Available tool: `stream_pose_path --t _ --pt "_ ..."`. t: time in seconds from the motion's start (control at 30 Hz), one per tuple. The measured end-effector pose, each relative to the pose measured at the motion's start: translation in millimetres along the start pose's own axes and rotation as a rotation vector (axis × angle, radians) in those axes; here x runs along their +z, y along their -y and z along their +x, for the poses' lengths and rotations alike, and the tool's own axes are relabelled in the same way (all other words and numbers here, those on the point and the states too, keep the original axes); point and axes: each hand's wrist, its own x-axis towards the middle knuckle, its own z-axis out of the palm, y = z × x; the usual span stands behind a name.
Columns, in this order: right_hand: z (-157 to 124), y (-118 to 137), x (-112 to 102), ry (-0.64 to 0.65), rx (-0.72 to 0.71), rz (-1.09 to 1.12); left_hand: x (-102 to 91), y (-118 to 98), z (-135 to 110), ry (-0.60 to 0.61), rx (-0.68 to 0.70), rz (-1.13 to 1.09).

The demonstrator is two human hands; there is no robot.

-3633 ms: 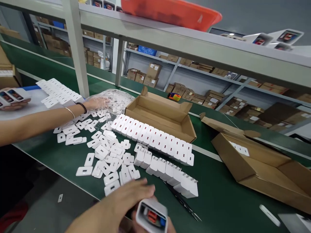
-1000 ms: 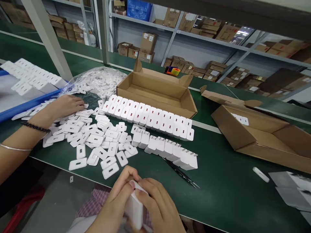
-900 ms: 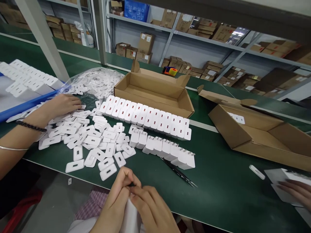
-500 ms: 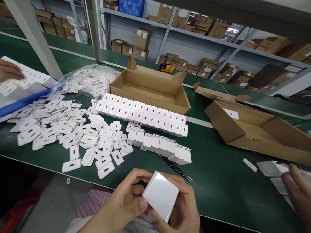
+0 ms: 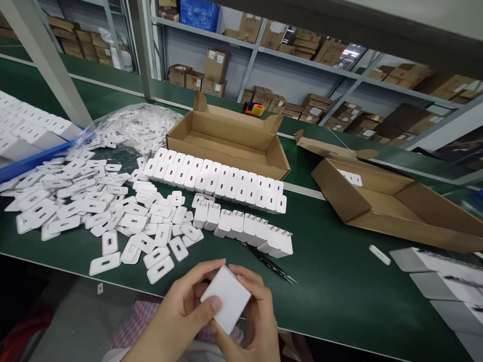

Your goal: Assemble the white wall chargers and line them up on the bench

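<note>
On the left of the green bench, I see a blue-edged tray filled with rows of white plugs. To its right spreads a heap of flat, slotted white covers, with a clear bag of small white pieces just behind. At the bench's front edge, my left hand and right hand share a white block, held tilted between them; each grip is clamped on it, the left thumb lying on its broad face. Beyond, a double row of red-slotted chargers stands before an open carton; nearer, a row of pronged chargers has black tweezers beside it. Further right are a second open carton, a thin white piece and, at the edge, pale casings side by side.
</note>
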Motion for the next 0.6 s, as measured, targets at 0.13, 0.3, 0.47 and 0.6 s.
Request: stream_pose_path --t 0.13,0.3,0.47,0.6 --pt "0.6 -2.4 -9.0 0.165 -0.042 -0.015 -2.1 2.4 1.4 -0.113 0.034 0.095" --pt "4.2 6.5 -14.4 0.153 0.081 0.144 -0.9 0.3 -1.1 -0.112 0.017 0.134" --pt "24.4 13.1 -52.7 0.085 0.087 0.108 -1.3 -5.6 -1.1 -0.057 0.087 0.248" --pt "82.6 0.2 -115.0 -0.408 -0.068 -0.185 -6.7 -11.4 -0.9 -0.171 0.194 0.258"
